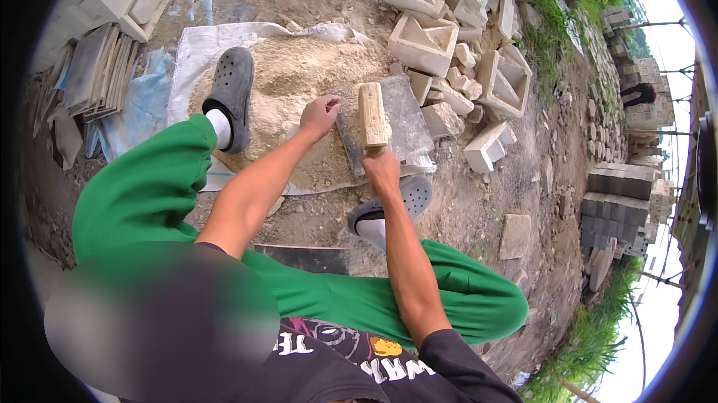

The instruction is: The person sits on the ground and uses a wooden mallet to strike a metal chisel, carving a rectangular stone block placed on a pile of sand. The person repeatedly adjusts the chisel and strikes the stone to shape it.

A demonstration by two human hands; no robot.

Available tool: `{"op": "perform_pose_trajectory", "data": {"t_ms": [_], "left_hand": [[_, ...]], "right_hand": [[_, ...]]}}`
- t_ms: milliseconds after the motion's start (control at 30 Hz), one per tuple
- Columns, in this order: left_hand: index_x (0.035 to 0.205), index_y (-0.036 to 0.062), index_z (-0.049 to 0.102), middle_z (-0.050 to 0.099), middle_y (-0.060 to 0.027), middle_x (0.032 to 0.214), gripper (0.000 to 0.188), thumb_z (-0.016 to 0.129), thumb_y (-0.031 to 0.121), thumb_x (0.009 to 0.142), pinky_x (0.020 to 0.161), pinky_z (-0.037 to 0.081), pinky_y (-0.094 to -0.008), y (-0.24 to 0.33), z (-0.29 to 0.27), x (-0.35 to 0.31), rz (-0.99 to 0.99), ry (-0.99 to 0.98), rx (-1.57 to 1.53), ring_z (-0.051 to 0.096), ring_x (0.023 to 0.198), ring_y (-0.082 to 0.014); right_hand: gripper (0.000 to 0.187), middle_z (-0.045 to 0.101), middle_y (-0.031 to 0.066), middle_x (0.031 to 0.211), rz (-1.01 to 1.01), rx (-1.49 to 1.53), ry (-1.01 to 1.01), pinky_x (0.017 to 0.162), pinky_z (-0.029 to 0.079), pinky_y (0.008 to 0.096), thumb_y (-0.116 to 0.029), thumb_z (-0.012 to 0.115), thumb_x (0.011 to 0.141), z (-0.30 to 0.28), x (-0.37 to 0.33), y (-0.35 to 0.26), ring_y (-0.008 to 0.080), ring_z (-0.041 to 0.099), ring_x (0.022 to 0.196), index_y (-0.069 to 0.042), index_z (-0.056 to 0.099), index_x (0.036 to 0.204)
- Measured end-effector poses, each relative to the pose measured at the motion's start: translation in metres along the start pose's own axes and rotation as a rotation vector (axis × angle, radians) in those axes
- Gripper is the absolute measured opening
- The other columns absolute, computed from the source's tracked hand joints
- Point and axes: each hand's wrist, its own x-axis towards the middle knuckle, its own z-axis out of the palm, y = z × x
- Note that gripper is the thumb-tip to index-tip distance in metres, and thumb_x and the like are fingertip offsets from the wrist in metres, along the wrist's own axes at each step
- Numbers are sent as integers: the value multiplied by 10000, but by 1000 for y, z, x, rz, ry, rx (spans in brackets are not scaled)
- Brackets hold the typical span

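Observation:
My right hand (382, 170) is closed round the near end of a worn, pale wooden block (371, 113); its grip hides that end. Beneath the block lies a flat grey board (410, 115), dusted with sand, on the right part of a white woven sheet (188, 51). My left hand (320, 117) is just off the board's left edge, over a heap of pale sandy powder (277, 74). Its fingers are curled together, and whatever may be in them is too small to make out. My feet, in grey clogs (232, 93), stand on either side.
Several cast white hollow blocks (424, 42) and broken chunks lie piled at the far right. Thin boards (97, 74) lean at the left beside blue plastic (142, 104). A dark board (303, 259) lies close to my legs. Grey block stacks (617, 208) and a distant person (639, 94) are at the right.

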Motion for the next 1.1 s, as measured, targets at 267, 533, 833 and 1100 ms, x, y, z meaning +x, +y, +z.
{"op": "perform_pose_trajectory", "data": {"t_ms": [267,533,833,1100], "left_hand": [[1078,122,731,750,-76,927,239,665,266,900,758,545,-348,8,-11,-15,-109,228,-157,714,842,-223],[1081,104,733,754,-85,939,240,673,255,905,769,546,-347,27,11,-28,-185,239,-229,720,852,-218],[1082,105,732,751,-95,945,240,670,235,891,772,547,-362,7,3,-30,-196,303,-174,718,854,-239],[1138,91,713,742,-143,970,279,654,205,890,804,548,-395,18,17,-33,-119,264,-157,716,875,-283]], "right_hand": [[363,704,140,755,-23,177,-5,646,531,376,-253,715,748,-51,-1,-51,251,694,670,31,693,973],[355,687,287,816,-196,38,163,694,548,443,-247,717,725,-13,31,-38,435,698,768,52,702,917],[320,709,159,726,109,31,-220,637,560,374,-229,698,745,-45,16,-48,236,725,660,38,713,921],[297,708,164,729,-120,-215,77,629,563,393,-216,710,739,8,21,-2,255,710,605,44,716,882]]}}
